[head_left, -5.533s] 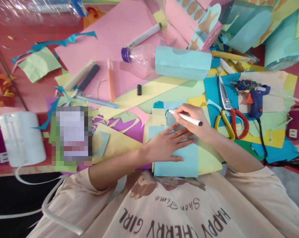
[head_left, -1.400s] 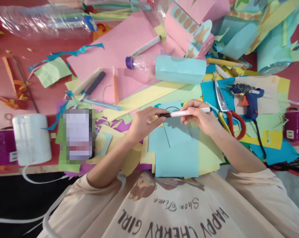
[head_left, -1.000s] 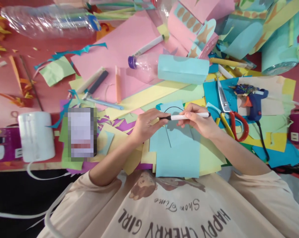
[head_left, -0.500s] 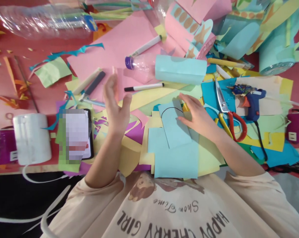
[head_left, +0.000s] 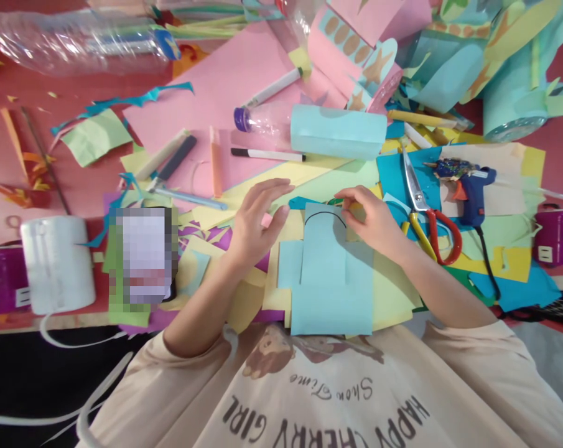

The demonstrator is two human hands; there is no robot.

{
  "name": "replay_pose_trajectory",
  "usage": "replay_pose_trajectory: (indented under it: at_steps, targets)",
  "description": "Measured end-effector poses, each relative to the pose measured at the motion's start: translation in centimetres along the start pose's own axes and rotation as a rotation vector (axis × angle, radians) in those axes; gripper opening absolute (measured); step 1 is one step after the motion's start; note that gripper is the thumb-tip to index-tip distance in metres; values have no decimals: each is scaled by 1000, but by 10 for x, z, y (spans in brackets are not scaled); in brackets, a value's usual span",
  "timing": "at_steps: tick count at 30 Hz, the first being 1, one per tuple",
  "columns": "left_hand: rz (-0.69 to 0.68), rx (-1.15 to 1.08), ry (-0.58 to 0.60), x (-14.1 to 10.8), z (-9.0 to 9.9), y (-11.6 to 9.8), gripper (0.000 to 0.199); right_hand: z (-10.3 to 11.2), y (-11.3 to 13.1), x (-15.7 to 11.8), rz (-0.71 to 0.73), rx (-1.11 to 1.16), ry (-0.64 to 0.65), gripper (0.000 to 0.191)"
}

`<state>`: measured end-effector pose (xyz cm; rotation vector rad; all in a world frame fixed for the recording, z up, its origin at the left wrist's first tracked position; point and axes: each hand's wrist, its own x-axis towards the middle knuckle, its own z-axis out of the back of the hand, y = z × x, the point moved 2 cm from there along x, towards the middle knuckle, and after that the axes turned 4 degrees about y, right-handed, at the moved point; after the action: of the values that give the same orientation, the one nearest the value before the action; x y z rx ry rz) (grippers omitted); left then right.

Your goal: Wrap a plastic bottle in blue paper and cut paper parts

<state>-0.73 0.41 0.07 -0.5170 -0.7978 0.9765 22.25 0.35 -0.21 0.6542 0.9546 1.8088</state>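
A light blue paper strip (head_left: 325, 255) with a curved black line near its top lies upright over a larger light blue sheet (head_left: 332, 314). At the strip's upper right edge is my right hand (head_left: 367, 218), thumb and bent fingers closed on the paper there. My left hand (head_left: 257, 221) hovers left of the strip, open, thumb and fingers apart and nothing between them. Above both hands lies a black-and-white marker (head_left: 268, 155). Beyond it a plastic bottle (head_left: 267, 124) with a purple cap lies on its side, wrapped in light blue paper.
Red-handled scissors (head_left: 433, 227) and a blue glue gun (head_left: 477, 196) lie to the right. On the left are a phone (head_left: 145, 255) and a white case (head_left: 58, 264). Paper scraps, markers and a pink paper-wrapped bottle (head_left: 337, 62) crowd the far side.
My left hand has come right and down, toward the strip. The strip has turned from tilted to straight, and my right hand's fingers have closed in at its edge.
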Motion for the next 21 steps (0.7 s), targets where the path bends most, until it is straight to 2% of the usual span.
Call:
replay_pose_trajectory:
  at_steps: [2, 4, 7, 9, 11, 13, 15, 16, 17, 19, 21]
  targets:
    - [79, -204, 42, -1, -1, 1, 32, 5, 1, 1, -60, 209, -13, 19]
    - [189, -519, 120, -1, -4, -2, 44, 10, 3, 2, -96, 358, -47, 17]
    - [405, -914, 333, -1, -11, -15, 58, 18, 7, 2, -76, 435, -139, 21]
    - [624, -1010, 492, -2, -17, -25, 54, 22, 12, -2, -51, 435, -184, 22]
    - [872, -1030, 570, -5, -23, -33, 47, 26, 19, -9, -39, 395, -191, 19]
    - [1037, -1009, 550, -9, -28, -36, 44, 32, 27, -20, -45, 278, -143, 16]
    - [1112, -1020, 437, -11, -33, -35, 39, 43, 30, -35, -86, 40, -53, 19]
    - [1121, -1042, 359, -12, -35, -34, 36, 50, 30, -43, -117, -132, -35, 20]
    - [1118, -1069, 279, -12, -36, -32, 34, 59, 29, -51, -147, -298, -72, 21]
    - [1103, -1110, 154, -11, -36, -29, 29, 76, 22, -68, -302, -594, -151, 27]
    - [1131, -1156, 88, -9, -36, -28, 28, 86, 12, -82, -453, -796, -99, 35]
